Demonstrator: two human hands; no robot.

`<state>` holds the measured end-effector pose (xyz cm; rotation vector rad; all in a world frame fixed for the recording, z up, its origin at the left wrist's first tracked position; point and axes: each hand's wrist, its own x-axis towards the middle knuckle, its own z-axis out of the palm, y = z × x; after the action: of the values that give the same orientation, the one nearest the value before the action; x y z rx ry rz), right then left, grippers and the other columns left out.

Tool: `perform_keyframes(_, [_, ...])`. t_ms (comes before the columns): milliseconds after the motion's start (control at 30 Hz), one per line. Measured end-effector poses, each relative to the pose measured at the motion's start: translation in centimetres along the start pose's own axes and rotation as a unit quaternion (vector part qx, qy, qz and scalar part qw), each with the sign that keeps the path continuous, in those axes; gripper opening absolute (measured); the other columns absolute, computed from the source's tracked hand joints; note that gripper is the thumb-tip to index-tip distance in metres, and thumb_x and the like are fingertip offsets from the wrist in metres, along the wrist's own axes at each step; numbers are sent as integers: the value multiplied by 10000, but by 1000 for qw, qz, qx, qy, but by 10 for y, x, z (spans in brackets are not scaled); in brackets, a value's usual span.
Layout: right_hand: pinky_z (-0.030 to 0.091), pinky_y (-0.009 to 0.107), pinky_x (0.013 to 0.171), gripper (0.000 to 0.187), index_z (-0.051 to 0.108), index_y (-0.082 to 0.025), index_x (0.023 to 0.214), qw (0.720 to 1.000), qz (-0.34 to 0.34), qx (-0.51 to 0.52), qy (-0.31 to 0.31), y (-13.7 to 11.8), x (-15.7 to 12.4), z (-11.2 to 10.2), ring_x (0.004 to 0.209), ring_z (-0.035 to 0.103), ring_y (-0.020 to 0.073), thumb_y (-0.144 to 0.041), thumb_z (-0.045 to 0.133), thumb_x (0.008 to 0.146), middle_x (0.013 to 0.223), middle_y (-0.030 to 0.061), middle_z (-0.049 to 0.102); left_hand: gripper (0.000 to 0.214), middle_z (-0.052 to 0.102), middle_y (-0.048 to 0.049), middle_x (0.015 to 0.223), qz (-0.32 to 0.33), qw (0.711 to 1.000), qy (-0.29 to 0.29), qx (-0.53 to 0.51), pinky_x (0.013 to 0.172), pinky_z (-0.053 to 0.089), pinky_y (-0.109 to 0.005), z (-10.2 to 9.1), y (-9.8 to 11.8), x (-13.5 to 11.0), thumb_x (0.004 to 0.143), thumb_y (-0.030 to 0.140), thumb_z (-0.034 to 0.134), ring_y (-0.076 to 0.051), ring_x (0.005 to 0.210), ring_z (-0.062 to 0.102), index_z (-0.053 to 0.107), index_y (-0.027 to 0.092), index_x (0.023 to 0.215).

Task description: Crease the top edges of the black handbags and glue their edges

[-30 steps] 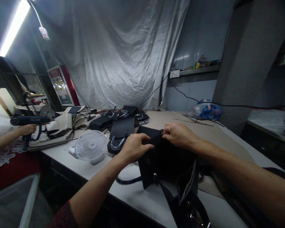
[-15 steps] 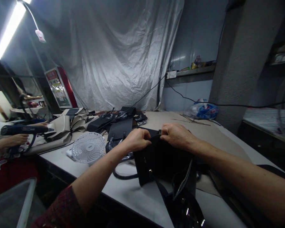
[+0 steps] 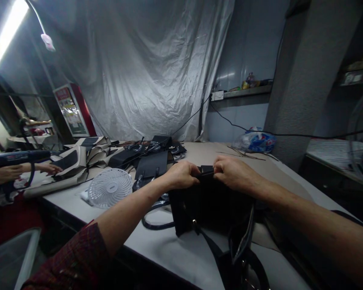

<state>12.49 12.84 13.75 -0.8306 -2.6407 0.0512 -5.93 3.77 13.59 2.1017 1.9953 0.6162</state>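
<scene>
A black handbag (image 3: 184, 209) stands on the white table in front of me, its dark mouth facing me. My left hand (image 3: 184, 175) pinches the bag's upper edge, thumb toward me. A little to the right, my right hand (image 3: 232, 171) grips the same edge with curled fingers. Between the two hands a short stretch of rim shows. A strap with a metal ring hangs from the bag's near side, and a looped handle (image 3: 157, 226) lies out to its left. The bag's inside is too dark to make out.
A white fan (image 3: 110, 188) stands left of the bag. Behind it lie more black bags (image 3: 151, 165) and beige pieces (image 3: 75, 161). At far left a co-worker's hands are near a heat gun (image 3: 21, 158). A blue plastic bag (image 3: 260, 141) sits at the back right.
Both my hands have shifted slightly right along the bag's edge, still gripping it. The co-worker's heat gun has moved left, and their other hand now shows over the beige pieces.
</scene>
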Motion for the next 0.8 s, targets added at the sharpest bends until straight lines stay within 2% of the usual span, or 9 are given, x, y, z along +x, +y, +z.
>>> perform_keyframes(167, [374,253,587,96,671,-196,677,999,46,-11,-15,2,1,-3,670,592,160,-189,591,730,746,42,677,306,717,11,809,7,999,-10,-40,637,452,-208,1,0,0,675,231,640,-154,722,616,746,241,961])
perform_keyframes(333, [387,255,621,130,709,-196,727,998,49,-24,-9,-1,2,-2,740,621,181,-175,581,735,796,67,706,315,715,4,804,9,998,-15,-53,619,456,-200,-1,-2,1,668,225,642,-148,702,620,744,220,966])
perform_keyframes(467, [377,265,593,149,721,-195,723,998,49,-38,-7,-2,5,0,709,617,193,-164,575,713,747,81,702,271,711,6,770,19,998,-14,-64,599,440,-194,1,2,8,667,228,651,-144,692,623,749,210,919])
perform_keyframes(533, [368,269,575,148,719,-195,722,998,48,-41,-8,-2,6,1,679,610,193,-172,573,712,709,77,691,222,709,2,747,37,998,-7,-45,598,429,-200,4,8,14,682,270,669,-149,695,622,752,211,880])
perform_keyframes(667, [365,274,591,133,690,-192,722,999,36,-40,-8,0,3,-3,713,606,195,-157,562,712,760,72,682,131,690,-15,678,68,995,46,49,605,403,-238,10,21,20,728,295,669,-166,673,607,745,200,777])
perform_keyframes(800, [357,272,620,133,648,-210,722,999,8,-37,-4,3,-7,-7,733,582,172,-119,555,696,875,43,652,109,657,-10,625,33,997,50,56,575,383,-240,11,28,20,725,280,672,-157,644,588,736,191,724])
